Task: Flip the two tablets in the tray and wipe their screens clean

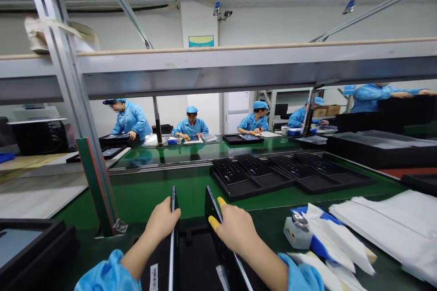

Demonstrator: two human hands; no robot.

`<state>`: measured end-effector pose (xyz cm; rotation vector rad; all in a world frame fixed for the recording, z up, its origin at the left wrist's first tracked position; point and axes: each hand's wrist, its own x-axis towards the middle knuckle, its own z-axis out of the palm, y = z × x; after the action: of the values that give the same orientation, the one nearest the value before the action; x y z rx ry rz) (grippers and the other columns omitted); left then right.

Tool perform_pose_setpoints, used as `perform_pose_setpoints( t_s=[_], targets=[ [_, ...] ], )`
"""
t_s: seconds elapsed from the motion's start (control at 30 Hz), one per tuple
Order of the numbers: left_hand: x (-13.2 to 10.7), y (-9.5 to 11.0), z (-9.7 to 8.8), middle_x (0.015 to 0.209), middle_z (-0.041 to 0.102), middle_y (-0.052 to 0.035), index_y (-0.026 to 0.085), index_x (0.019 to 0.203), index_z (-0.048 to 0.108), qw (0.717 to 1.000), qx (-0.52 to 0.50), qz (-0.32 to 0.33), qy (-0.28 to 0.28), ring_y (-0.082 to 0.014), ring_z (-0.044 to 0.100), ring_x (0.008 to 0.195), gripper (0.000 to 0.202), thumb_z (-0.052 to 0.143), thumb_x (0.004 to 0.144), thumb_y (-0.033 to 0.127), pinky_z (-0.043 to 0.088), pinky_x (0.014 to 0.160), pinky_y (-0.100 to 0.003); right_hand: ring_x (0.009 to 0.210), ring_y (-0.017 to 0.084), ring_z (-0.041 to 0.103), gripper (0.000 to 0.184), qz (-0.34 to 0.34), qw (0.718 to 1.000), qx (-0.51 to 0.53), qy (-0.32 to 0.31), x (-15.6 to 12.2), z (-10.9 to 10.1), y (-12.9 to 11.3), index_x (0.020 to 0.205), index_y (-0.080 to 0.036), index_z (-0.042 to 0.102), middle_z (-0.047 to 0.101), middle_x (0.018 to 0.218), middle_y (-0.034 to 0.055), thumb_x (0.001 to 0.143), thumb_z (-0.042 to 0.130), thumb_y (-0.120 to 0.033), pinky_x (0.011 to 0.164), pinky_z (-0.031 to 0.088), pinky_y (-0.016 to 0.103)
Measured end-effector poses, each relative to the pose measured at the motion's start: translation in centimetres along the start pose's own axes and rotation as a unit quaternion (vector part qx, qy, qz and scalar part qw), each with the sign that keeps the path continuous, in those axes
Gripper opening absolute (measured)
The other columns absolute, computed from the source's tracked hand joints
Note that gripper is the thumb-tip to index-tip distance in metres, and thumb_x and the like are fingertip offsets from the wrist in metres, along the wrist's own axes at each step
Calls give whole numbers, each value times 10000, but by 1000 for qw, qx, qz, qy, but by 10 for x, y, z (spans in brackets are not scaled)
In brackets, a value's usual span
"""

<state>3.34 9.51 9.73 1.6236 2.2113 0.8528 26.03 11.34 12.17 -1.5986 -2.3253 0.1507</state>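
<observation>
Left hand: at 6 o'clock in the view, fingers closed on the top edge of a thin dark panel held on edge. Right hand: just right of it, yellow cots on two fingers, closed on a second dark panel, tilted left at its top. Both panels stand over a black tray on the green counter. At 3 o'clock of the right hand: small white dispenser, blue-and-white wipes, white sheets. At 1 o'clock: black moulded trays. At 12 o'clock, well apart: seated co-workers in blue coats.
</observation>
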Motion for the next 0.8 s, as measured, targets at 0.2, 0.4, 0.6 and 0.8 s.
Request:
perform_pose_setpoints(
  t_s=[0.2, 0.4, 0.6, 0.8],
  targets=[
    [23, 5, -4, 824, 628, -17, 165, 855, 603, 997, 63, -31, -25, -180, 609, 789, 300, 580, 924, 456, 527, 794, -392, 914, 297, 703, 282, 10, 997, 34, -68, 39, 1, -4, 982, -137, 705, 740, 963, 151, 848, 586, -355, 675, 442, 323],
    [11, 4, -19, 784, 609, -9, 164, 801, 595, 994, 102, -24, -18, -172, 595, 763, 311, 524, 958, 423, 515, 782, -377, 819, 226, 686, 212, 16, 995, 68, -68, 32, -3, 3, 891, -173, 704, 739, 881, 88, 872, 522, -280, 590, 360, 277],
    [-43, 9, -20, 830, 654, -93, 174, 1217, 526, 987, 105, -10, 119, -288, 620, 767, 419, 279, 972, 409, 410, 674, -389, 765, 211, 655, 298, 16, 993, 95, 69, -7, 4, 6, 930, -173, 664, 707, 828, 79, 971, 406, -316, 647, 371, 285],
    [-113, 0, 31, 813, 680, -253, -60, 1335, 411, 969, 78, 14, 233, -381, 665, 737, 734, 236, 931, 528, 404, 681, -427, 676, 207, 639, 350, -101, 950, 175, 238, -59, 65, 31, 981, -138, 649, 661, 765, 94, 987, 347, -315, 651, 474, 291]
  ],
)
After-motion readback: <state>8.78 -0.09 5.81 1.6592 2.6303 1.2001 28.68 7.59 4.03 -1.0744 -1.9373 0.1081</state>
